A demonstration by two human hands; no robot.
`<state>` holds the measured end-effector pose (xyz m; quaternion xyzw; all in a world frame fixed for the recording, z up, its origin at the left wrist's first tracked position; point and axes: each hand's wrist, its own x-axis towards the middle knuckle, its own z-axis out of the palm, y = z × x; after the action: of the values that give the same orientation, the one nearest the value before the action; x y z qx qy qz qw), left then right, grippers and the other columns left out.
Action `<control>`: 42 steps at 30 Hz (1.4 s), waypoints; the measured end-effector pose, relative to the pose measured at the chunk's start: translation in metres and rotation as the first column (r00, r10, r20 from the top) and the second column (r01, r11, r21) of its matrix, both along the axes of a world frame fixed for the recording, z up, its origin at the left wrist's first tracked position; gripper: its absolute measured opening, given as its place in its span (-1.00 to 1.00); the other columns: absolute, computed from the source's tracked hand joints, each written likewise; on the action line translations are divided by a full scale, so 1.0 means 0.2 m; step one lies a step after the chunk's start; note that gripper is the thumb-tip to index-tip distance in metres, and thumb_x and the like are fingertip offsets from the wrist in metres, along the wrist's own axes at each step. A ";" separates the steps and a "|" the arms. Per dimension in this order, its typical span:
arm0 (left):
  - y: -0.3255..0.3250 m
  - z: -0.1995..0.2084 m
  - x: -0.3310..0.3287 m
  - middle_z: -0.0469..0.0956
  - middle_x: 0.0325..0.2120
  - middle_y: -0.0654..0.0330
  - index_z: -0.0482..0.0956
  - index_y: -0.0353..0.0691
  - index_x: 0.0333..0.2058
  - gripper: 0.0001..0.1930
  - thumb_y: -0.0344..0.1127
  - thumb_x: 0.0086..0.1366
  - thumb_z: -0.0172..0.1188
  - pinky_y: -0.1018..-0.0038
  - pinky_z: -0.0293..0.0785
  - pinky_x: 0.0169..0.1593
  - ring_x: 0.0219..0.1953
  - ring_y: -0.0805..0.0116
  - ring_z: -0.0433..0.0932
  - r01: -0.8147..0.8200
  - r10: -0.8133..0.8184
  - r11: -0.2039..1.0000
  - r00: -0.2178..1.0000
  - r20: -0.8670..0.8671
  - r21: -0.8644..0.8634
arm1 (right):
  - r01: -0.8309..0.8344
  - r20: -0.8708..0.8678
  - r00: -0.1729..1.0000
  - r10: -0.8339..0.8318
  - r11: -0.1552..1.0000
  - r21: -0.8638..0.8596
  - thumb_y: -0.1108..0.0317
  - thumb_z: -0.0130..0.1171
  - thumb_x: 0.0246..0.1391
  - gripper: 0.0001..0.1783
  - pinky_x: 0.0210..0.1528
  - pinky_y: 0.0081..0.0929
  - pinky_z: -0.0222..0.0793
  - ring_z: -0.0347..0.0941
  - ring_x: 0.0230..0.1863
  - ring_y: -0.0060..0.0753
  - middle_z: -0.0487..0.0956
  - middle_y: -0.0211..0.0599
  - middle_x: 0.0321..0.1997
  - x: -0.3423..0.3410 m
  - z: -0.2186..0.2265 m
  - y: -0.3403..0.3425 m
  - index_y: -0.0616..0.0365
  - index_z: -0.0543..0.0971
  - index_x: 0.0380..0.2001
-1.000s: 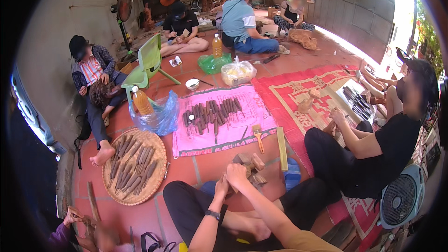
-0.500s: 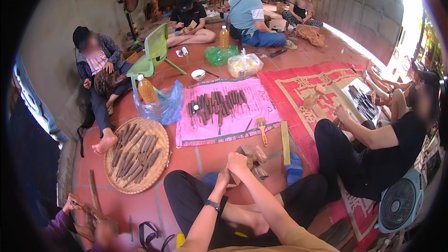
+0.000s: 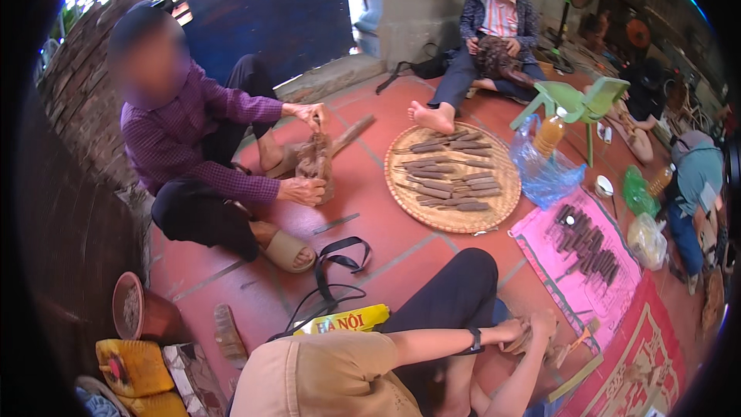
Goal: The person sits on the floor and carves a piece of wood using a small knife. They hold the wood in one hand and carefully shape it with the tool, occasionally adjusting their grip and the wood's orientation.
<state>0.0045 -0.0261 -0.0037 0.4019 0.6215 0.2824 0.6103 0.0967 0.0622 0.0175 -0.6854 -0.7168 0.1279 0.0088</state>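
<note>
My left hand (image 3: 506, 331), with a dark watch on its wrist, is closed low in front of my crossed legs. Against it, my right hand (image 3: 543, 327) is closed too, its fingers bent. Brown wood pieces (image 3: 557, 354) lie right by the hands; what sits inside my fingers is small and mostly hidden. Beyond them a pink cloth (image 3: 540, 245) holds several dark-handled carving tools (image 3: 590, 251). A brush (image 3: 588, 333) lies at the cloth's near edge. Left of the cloth, a round woven tray (image 3: 401, 199) carries rows of brown tools (image 3: 451, 170).
At the left a person in a purple checked shirt (image 3: 181, 120) holds a wooden carving (image 3: 320, 166). Another person (image 3: 502, 23) sits by the wall. Around me are a yellow bag (image 3: 347, 320), black straps (image 3: 324, 262), a bucket (image 3: 147, 309), a green chair (image 3: 575, 100) and a red mat (image 3: 629, 347).
The view has swung to the left, so the tray, cloth and my hands now appear farther right. The purple-shirted person is now fully in sight. My hands stay close together.
</note>
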 end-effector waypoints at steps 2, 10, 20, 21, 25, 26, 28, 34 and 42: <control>-0.01 0.00 0.12 0.56 -0.06 -0.28 0.36 -0.39 0.18 -0.36 0.12 0.50 -0.28 0.28 0.62 -0.68 -0.42 -0.10 0.70 0.001 -0.003 0.998 0.999 0.040 0.059 | 0.048 0.036 0.998 -0.049 0.999 0.018 0.30 0.18 -0.05 -0.64 0.01 0.01 0.51 0.60 -0.06 0.23 0.65 0.16 -0.13 0.21 -0.10 0.03 0.33 0.61 -0.21; 0.09 0.10 0.03 0.50 0.05 -0.21 0.27 -0.24 0.26 -0.44 0.05 0.51 -0.27 0.35 0.61 -0.68 -0.38 -0.01 0.71 -0.025 0.023 0.997 0.999 0.035 0.069 | 0.029 -0.028 0.999 -0.030 1.000 -0.008 0.35 0.18 -0.05 -0.67 0.03 0.04 0.47 0.58 -0.03 0.20 0.62 0.22 -0.15 0.09 0.26 0.01 0.34 0.59 -0.21; 0.13 0.12 0.00 0.57 -0.08 -0.21 0.36 -0.38 0.18 -0.37 0.10 0.50 -0.30 0.35 0.63 -0.67 -0.44 -0.03 0.70 0.042 -0.043 0.999 0.999 0.027 0.026 | 0.043 0.001 0.999 -0.043 0.986 -0.163 0.28 0.18 -0.10 -0.60 0.00 0.01 0.51 0.59 -0.05 0.23 0.62 0.24 -0.09 0.13 -0.20 0.38 0.36 0.63 -0.22; 0.12 0.11 0.01 0.58 -0.11 -0.17 0.35 -0.34 0.19 -0.37 0.12 0.50 -0.29 0.38 0.62 -0.67 -0.45 0.02 0.70 0.035 -0.035 0.999 0.999 0.022 0.017 | 0.011 0.004 1.000 -0.011 0.987 -0.161 0.29 0.17 -0.10 -0.61 0.01 0.01 0.50 0.59 -0.05 0.24 0.62 0.25 -0.09 0.12 -0.17 0.35 0.37 0.63 -0.23; 0.14 0.09 0.02 0.58 -0.09 -0.18 0.33 -0.32 0.21 -0.37 0.12 0.50 -0.28 0.36 0.62 -0.67 -0.43 0.02 0.71 0.024 -0.024 0.999 1.000 0.008 0.035 | -0.089 0.027 0.995 0.092 0.991 -0.105 0.33 0.15 -0.08 -0.65 0.03 0.03 0.49 0.58 -0.06 0.29 0.62 0.28 -0.12 0.11 0.10 0.20 0.39 0.62 -0.25; 0.13 0.05 0.03 0.58 -0.09 -0.18 0.33 -0.32 0.22 -0.37 0.12 0.50 -0.28 0.36 0.62 -0.67 -0.42 0.02 0.71 -0.005 0.004 0.999 1.000 0.026 0.054 | -0.109 0.032 0.993 0.112 0.990 -0.089 0.34 0.15 -0.07 -0.66 0.03 0.04 0.48 0.58 -0.07 0.30 0.62 0.28 -0.12 0.10 0.18 0.14 0.39 0.62 -0.26; 0.11 0.04 0.05 0.57 -0.06 -0.21 0.35 -0.37 0.20 -0.38 0.09 0.50 -0.28 0.31 0.63 -0.65 -0.40 -0.03 0.71 -0.032 0.029 0.997 0.998 0.054 0.065 | -0.074 0.020 0.997 0.074 0.997 0.002 0.37 0.15 -0.07 -0.68 0.02 0.06 0.48 0.58 -0.09 0.32 0.62 0.28 -0.15 0.05 0.29 0.03 0.40 0.61 -0.28; 0.12 0.03 0.04 0.54 -0.01 -0.25 0.41 -0.44 0.13 -0.38 0.05 0.51 -0.28 0.21 0.65 -0.61 -0.36 -0.13 0.70 -0.048 0.046 0.997 0.999 0.024 0.068 | -0.065 0.031 0.997 0.065 0.998 0.000 0.37 0.12 -0.01 -0.67 0.02 0.06 0.48 0.57 -0.06 0.29 0.61 0.28 -0.12 0.03 0.21 0.09 0.41 0.59 -0.23; 0.11 0.13 0.01 0.54 -0.01 -0.28 0.42 -0.45 0.13 -0.35 0.09 0.50 -0.29 0.21 0.66 -0.60 -0.36 -0.17 0.69 -0.008 0.007 0.999 1.000 0.011 0.035 | -0.042 0.033 0.998 0.047 0.989 -0.141 0.32 0.12 0.03 -0.64 0.03 0.01 0.49 0.57 -0.01 0.23 0.61 0.30 -0.09 0.09 -0.07 0.30 0.40 0.61 -0.19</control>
<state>0.0071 -0.0032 0.0231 0.4087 0.6147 0.2976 0.6055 0.1151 0.1217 0.0035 -0.6702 -0.7212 0.1659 -0.0554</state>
